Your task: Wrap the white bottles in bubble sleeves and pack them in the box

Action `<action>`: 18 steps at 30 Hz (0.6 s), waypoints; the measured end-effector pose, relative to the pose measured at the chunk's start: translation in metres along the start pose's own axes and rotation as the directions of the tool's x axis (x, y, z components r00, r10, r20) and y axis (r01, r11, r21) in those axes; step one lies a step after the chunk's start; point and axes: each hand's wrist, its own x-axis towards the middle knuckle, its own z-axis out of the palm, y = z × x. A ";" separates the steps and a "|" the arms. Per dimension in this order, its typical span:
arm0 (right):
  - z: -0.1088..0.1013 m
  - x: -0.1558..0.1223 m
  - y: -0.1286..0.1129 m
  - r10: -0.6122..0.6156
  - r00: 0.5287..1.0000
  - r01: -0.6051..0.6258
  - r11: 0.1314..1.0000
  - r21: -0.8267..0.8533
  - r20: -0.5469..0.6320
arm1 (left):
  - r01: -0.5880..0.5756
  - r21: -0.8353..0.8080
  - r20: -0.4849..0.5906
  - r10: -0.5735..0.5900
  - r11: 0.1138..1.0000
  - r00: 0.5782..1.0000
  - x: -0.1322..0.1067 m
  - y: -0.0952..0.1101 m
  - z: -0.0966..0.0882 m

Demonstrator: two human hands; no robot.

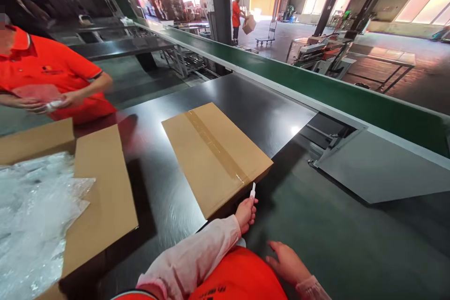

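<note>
A flat cardboard box point(214, 154), sealed along its top with clear tape, lies on the dark table point(316, 234). My left hand point(246, 213), in a pale pink sleeve, is closed round a small white tool point(252, 190). The tool's tip points up beside the box's near right corner. My right hand point(286, 262) hovers low over the table near my orange shirt, fingers spread, holding nothing.
An open carton point(101, 197) with bubble wrap point(31, 215) stands at the left. A co-worker in an orange shirt point(49, 75) handles plastic film behind it. A green conveyor belt point(337, 93) runs along the table's far side, with a grey metal plate point(379, 168) below. A far-off person carries a box point(249, 24).
</note>
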 end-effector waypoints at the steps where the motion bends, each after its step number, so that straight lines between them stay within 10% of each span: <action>1: 0.000 0.000 -0.001 -0.003 1.000 0.003 1.000 -0.009 0.003 | -0.008 -0.019 -0.020 0.008 1.000 1.000 0.001 0.001 0.001; 13: 0.009 -0.002 -0.001 0.010 1.000 -0.010 1.000 0.005 0.011 | -0.141 -0.234 -0.174 0.102 0.962 0.980 -0.002 0.007 0.014; 18: 0.015 -0.003 0.003 -0.014 1.000 0.013 1.000 0.025 0.014 | -0.118 -0.313 -0.207 0.053 0.942 0.977 -0.024 -0.002 -0.010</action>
